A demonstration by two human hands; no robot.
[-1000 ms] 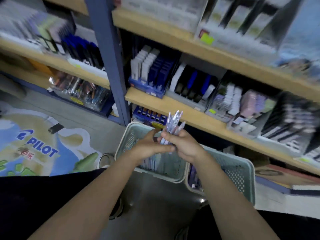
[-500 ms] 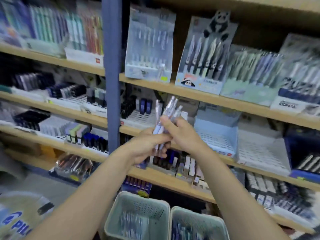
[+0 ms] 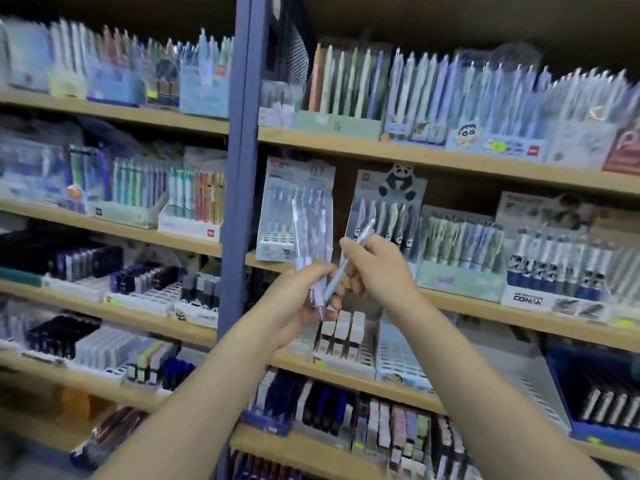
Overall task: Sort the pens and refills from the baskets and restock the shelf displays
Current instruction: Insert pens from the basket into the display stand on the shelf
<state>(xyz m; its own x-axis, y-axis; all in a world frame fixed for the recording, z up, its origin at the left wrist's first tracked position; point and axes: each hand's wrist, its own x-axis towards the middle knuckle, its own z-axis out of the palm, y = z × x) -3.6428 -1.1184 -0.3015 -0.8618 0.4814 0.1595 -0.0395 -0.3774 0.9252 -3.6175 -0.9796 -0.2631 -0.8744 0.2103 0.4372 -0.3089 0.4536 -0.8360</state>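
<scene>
One pen (image 3: pixel 349 261) pinched in right grip (image 3: pixel 374 268), slanting toward one o'clock, nearest display box (image 3: pixel 294 216) at eleven o'clock; left grip (image 3: pixel 301 299) clenched round upright pens (image 3: pixel 300 237).

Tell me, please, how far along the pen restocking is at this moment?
Done: many shelf displays, like the panda display, already stand full. In hand: the left hand holds a bundle of clear pens while the right hand pinches a single pen away. Left: none of these is placed yet, and the white slotted tray looks empty.
</scene>
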